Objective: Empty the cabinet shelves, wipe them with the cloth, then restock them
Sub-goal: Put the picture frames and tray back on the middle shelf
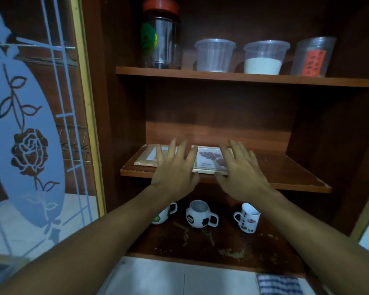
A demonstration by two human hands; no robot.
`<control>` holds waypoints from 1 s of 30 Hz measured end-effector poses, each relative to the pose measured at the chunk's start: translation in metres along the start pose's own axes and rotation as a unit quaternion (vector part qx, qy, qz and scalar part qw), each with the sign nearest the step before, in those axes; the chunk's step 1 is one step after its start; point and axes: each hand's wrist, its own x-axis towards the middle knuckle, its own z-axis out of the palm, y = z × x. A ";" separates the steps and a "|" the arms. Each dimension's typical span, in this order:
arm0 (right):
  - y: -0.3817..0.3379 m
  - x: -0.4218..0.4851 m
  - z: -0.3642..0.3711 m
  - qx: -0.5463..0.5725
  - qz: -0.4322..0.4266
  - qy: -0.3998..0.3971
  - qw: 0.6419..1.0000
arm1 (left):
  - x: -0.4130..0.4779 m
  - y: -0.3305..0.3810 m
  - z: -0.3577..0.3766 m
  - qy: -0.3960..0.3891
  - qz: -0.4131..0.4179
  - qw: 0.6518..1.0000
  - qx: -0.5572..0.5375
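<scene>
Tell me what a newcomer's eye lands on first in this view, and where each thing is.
First, the left hand and right hand, fingers spread, over two flat picture frames on the middle wooden shelf. Next, the etched rose on the frosted glass door at left. Then the clear plastic tub holding white powder on the top shelf, and the football-patterned white mug on the bottom one.

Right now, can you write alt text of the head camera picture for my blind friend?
Left hand and right hand, both open, reach over two picture frames on the middle shelf. Containers stand above; three mugs sit below.
</scene>
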 end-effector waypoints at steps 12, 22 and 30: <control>-0.028 -0.064 0.002 -0.036 -0.026 0.004 0.999 | -0.057 0.008 -0.018 0.012 0.015 0.997 -0.078; -0.054 -0.119 -0.012 -0.042 0.006 -0.001 0.999 | -0.108 0.015 -0.036 0.021 0.035 0.994 -0.098; -0.069 -0.160 -0.022 -0.018 0.012 -0.013 1.000 | -0.150 0.024 -0.053 0.007 0.016 0.993 -0.113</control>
